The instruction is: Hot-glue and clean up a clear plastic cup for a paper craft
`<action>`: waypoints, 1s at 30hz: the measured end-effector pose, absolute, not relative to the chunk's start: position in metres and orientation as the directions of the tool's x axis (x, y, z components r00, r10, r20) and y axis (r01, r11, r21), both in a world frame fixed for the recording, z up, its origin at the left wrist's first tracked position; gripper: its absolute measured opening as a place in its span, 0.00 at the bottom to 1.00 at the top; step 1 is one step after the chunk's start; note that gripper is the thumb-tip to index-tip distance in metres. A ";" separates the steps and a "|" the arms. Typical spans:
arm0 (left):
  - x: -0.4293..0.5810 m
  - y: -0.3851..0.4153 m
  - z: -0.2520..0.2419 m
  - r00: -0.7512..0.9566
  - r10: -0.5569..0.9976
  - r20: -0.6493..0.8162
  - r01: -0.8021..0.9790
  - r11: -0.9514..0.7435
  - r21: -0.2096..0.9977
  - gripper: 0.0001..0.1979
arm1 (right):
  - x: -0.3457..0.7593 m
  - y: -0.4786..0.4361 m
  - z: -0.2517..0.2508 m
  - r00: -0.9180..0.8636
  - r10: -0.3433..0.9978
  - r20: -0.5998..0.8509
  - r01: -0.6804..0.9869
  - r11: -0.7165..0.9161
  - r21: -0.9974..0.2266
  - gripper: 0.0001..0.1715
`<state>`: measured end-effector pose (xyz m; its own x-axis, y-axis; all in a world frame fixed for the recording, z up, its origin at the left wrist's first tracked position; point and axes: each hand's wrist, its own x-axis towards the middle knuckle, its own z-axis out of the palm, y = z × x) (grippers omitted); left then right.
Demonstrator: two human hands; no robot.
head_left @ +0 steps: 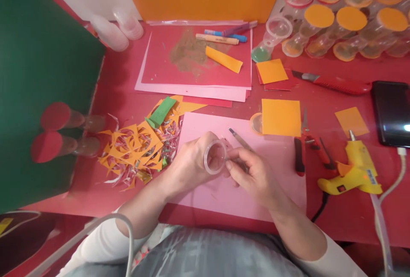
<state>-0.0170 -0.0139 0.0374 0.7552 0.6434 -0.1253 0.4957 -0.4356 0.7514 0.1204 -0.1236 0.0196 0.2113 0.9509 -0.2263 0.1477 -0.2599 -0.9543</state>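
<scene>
My left hand (195, 157) is wrapped round a small clear plastic cup (206, 163), its round open mouth facing up toward me. At the cup's right edge, my right hand (251, 170) pinches the rim between thumb and fingertips; anything smaller in that pinch is hidden. Both hands are above a pink sheet (201, 195) on the red table. A slim pen-like tool (239, 137) lies just beyond my right fingers. An orange paper square (282, 117) partly covers a round clear piece (256, 123) beyond the right hand.
Orange and green paper scraps (137, 148) are heaped at the left. A yellow glue gun (355, 170), scissors (320, 153), a red utility knife (342, 83) and a phone (390, 112) lie right. Joined clear cups (333, 33) stand back right; markers (218, 39) lie at the back.
</scene>
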 end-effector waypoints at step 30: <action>-0.017 -0.016 0.034 0.818 0.572 -0.066 0.407 -0.493 0.769 0.11 | 0.122 -0.128 0.015 0.209 0.966 -0.151 0.320 -0.214 -0.923 0.08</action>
